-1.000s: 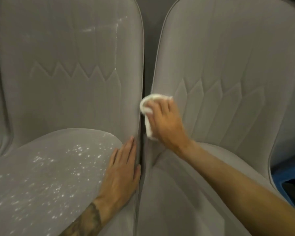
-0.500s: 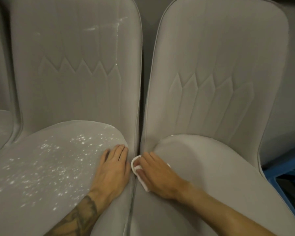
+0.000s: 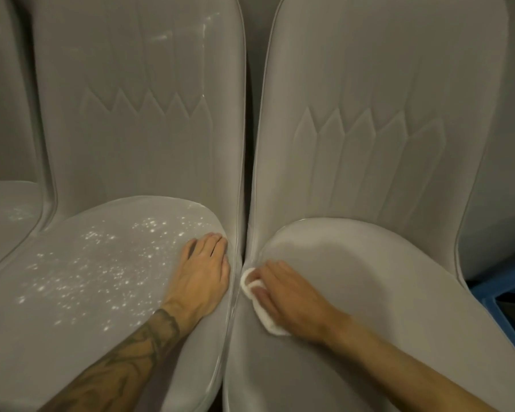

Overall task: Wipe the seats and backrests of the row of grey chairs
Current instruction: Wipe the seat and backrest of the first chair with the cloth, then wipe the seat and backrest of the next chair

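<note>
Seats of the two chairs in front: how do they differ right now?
The left seat is speckled with white spots; the right seat looks plain. The left hand rests flat on the left seat; the right hand holds a white cloth against the right seat's inner edge. Both are grey, same shape.
</note>
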